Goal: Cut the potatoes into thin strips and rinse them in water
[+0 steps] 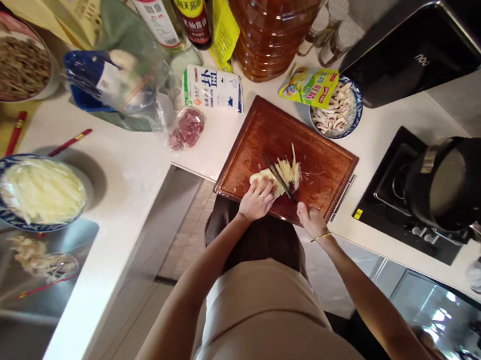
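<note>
My right hand (312,219) is wrapped round the handle of a dark-bladed knife (280,177). Its blade lies against a pale yellow vegetable (259,176), whose exact kind I cannot tell. With bent fingers, my left hand (259,198) presses that piece down on the brown wooden cutting board (260,122). Thin cut strips (290,170) of the same vegetable fan out just right of the blade. A few small bits are scattered on the board.
Behind the board stand a salt packet (213,88), bagged meat (191,127) and a large oil jug (273,22). A bowl of sliced mushrooms (336,114) is at the back right, with a pan (442,181) on the stove. Left are a bowl of pale shreds (44,189) and the sink (7,336).
</note>
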`<action>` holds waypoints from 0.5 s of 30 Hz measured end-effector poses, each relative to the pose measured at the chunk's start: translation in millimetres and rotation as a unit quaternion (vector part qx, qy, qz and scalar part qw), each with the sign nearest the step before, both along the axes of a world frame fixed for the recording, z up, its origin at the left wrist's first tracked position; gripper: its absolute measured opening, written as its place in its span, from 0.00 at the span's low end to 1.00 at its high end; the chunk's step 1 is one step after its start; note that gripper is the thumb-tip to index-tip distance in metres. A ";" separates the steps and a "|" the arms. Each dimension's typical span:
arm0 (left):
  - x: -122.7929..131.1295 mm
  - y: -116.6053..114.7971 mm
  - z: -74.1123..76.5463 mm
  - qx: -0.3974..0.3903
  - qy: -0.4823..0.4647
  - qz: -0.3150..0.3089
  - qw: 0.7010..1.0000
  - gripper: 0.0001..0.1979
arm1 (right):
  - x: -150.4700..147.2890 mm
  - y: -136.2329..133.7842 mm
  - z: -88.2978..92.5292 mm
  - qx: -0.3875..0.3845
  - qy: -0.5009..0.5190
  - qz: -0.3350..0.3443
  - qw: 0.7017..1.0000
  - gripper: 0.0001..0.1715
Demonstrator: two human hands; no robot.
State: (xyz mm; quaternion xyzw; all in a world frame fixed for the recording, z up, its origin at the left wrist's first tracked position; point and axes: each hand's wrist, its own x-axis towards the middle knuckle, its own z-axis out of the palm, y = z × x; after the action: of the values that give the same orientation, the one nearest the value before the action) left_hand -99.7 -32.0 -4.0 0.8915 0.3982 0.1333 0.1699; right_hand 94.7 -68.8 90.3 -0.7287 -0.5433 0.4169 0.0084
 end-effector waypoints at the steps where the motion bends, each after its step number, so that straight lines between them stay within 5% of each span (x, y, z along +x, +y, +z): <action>1: 0.0 -0.2 -0.2 0.002 -0.002 0.001 1.000 0.21 | -1.0 -2.0 1.1 0.002 -0.004 0.002 1.000 0.38; 9: -0.4 -0.5 -1.3 0.010 -0.012 -0.001 1.000 0.19 | 0.4 -4.0 2.6 -0.029 -0.008 0.002 1.000 0.40; 15: -0.4 -0.9 -2.9 0.021 -0.007 0.000 1.000 0.19 | -7.9 4.8 -19.4 -0.018 -0.074 0.008 0.997 0.43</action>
State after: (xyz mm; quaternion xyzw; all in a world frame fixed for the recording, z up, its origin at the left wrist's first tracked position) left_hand -100.2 -32.9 -7.0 0.8941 0.3939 0.1477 0.1536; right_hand 86.8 -64.1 70.9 -0.7534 -0.5403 0.3716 -0.0482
